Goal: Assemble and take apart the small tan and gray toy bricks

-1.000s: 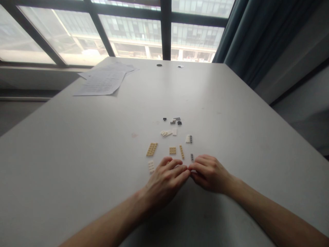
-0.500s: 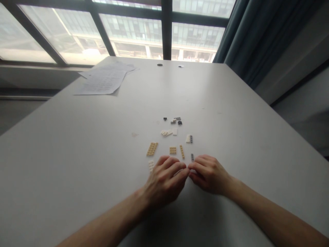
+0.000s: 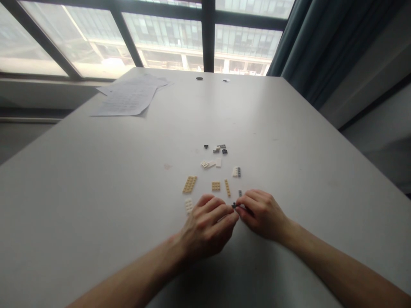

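Note:
A tiny dark grey building-brick piece (image 3: 234,205) shows between the fingertips of both hands. My right hand (image 3: 261,214) pinches it from the right with thumb and forefinger. From the left, my left hand (image 3: 208,222) closes on it, its fingers curled and partly hiding the contact. Just beyond my right fingertips lies a small grey plate (image 3: 240,193). A narrow tan plate (image 3: 227,187) and a tan studded plate (image 3: 215,186) lie ahead of my hands. A white studded plate (image 3: 188,206) is partly covered by my left hand.
On the white table (image 3: 112,192) a larger tan plate (image 3: 190,184) lies to the left. White pieces (image 3: 210,164), a white-and-grey pair (image 3: 236,172) and small dark pieces (image 3: 221,149) lie farther off. Paper sheets (image 3: 128,98) rest at the back left, near the window.
My fingertips have parted slightly, and the dark grey piece has come into sight between them. My right hand has risen a little. The loose pieces lie as before.

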{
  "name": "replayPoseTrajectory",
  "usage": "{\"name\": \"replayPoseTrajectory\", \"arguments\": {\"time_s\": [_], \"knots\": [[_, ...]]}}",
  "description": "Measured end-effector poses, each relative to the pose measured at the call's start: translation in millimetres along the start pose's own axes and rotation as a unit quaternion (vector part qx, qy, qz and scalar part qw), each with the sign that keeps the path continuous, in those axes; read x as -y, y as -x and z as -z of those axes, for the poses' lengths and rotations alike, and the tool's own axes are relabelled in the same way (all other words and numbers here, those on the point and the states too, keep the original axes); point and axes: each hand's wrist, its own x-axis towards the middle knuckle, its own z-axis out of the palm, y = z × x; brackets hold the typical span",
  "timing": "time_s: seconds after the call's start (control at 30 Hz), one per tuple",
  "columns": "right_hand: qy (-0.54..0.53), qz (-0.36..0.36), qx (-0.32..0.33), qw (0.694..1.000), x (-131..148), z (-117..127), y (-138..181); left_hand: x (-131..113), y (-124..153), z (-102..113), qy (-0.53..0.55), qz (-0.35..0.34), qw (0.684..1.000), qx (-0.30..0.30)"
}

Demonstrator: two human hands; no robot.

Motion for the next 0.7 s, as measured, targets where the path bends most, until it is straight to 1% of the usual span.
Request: {"name": "replayPoseTrajectory", "arguments": {"time_s": [0.2, 0.37, 0.5, 0.7], "knots": [[0.001, -0.017, -0.007, 1.000, 0.0, 0.0, 0.2, 1.8, 2.1, -3.7, 0.003, -0.014, 1.000, 0.027], [-0.006, -0.016, -0.002, 1.000, -0.7, -0.1, -0.7, 2.8, 2.5, -4.8, 0.006, -0.020, 0.999, 0.039], [-0.018, -0.024, -0.013, 0.999, -1.6, 0.1, -0.7, 3.1, 2.9, -5.5, 0.000, -0.022, 0.997, 0.070], [-0.036, -0.066, -0.021, 0.997, -3.2, 1.2, -1.3, 3.3, 1.0, -4.5, -0.003, -0.042, 0.992, 0.116]]}}
